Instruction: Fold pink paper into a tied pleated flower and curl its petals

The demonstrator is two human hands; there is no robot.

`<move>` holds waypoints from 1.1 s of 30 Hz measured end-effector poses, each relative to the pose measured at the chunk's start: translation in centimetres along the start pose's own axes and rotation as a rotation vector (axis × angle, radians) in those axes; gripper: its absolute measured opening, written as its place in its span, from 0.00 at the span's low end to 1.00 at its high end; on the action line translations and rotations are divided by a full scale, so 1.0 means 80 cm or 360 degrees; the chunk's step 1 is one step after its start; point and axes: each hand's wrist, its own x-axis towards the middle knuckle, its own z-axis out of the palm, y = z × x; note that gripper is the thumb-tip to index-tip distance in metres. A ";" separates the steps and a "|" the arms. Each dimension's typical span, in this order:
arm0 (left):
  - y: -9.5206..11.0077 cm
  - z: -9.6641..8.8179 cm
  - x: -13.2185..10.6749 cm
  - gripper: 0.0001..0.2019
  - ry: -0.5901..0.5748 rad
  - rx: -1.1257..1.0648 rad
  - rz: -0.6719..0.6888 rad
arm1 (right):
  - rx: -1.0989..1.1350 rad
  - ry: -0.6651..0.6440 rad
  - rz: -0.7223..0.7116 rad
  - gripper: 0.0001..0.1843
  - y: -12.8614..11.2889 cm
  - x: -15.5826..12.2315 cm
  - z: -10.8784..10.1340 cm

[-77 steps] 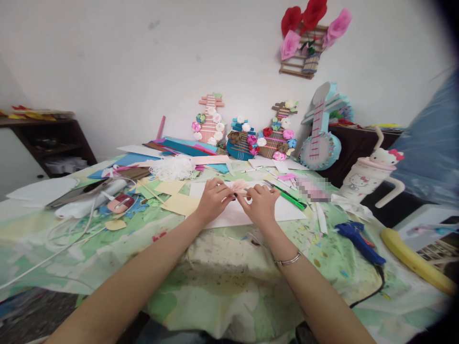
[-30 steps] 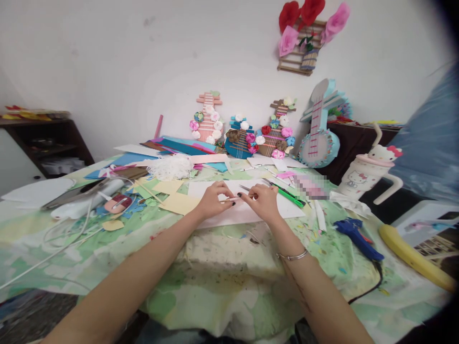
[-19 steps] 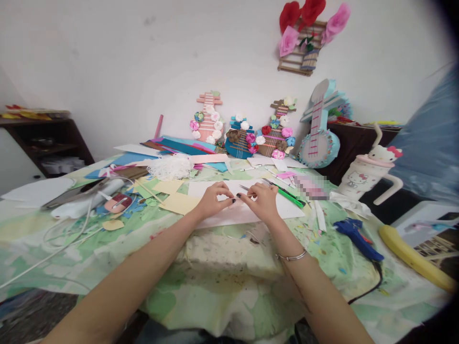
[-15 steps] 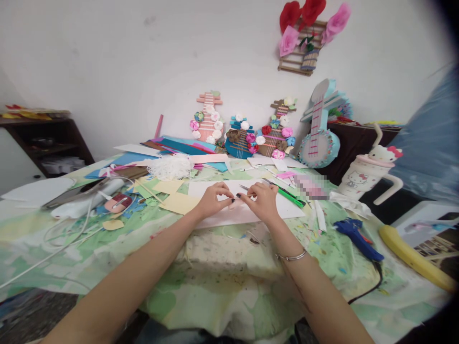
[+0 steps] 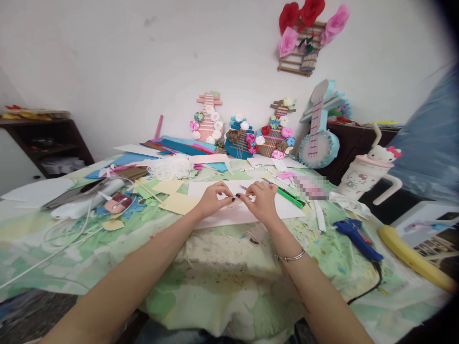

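My left hand (image 5: 211, 200) and my right hand (image 5: 261, 203) meet over a white sheet (image 5: 287, 206) in the middle of the table. Both pinch a small pale pink paper piece (image 5: 234, 201) between thumbs and fingertips, fingers curled. Most of that piece is hidden by my fingers. A silver bracelet (image 5: 289, 257) sits on my right wrist. Just behind my right hand lie thin metal tweezers (image 5: 245, 188) and a green craft knife (image 5: 289, 196).
A blue glue gun (image 5: 355, 235) with black cord lies right; a white cat-themed cup (image 5: 366, 176) and a yellow object (image 5: 412, 258) beyond. Paper guitars with flowers (image 5: 244, 134) line the wall. Yellow paper sheets (image 5: 177, 201), white shreds (image 5: 170, 167), cables and a white device (image 5: 86, 203) lie left.
The pink piece looked like a spread fan 2.6 s ago; it is now pinched small between my fingertips. My hands have stayed in nearly the same spot.
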 end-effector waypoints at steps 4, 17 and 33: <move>-0.001 0.001 -0.001 0.04 0.0084 0.0041 0.0036 | -0.0023 -0.0028 -0.0015 0.17 0.000 -0.001 0.000; 0.001 0.000 -0.002 0.03 0.0272 0.0471 0.0312 | -0.0056 0.0004 -0.0061 0.14 0.006 -0.002 0.005; 0.007 -0.003 -0.003 0.03 0.0202 0.0386 0.0332 | -0.0125 0.0004 -0.0105 0.15 0.004 -0.002 0.003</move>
